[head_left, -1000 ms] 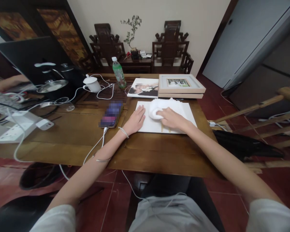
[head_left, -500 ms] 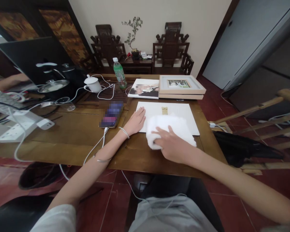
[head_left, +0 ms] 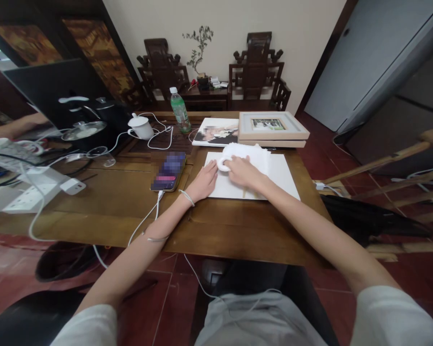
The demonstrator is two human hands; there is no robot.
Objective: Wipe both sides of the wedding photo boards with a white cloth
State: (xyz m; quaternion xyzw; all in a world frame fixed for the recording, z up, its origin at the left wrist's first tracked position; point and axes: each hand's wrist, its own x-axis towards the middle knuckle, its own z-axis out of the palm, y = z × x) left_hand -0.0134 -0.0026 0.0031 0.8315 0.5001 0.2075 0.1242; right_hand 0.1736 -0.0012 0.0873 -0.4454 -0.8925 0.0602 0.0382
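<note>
A flat white board lies on the wooden table before me, with brownish marks near its front edge. My left hand rests flat at the board's left edge, fingers stretched out and together. On the board's far half is a folded white towel. My right hand grips this towel from above, some fingers tucked into the fold at its left end. The towel and hand cover much of the board.
Behind the board sit a photo panel and stacked picture frames. To the left lie a charging phone, a bottle, a lidded white cup, a pot and a power strip. Another person's arm shows at far left.
My right hand has pushed the towel away from me, from the board's near edge to its far edge. My left hand has stayed at the left edge.
</note>
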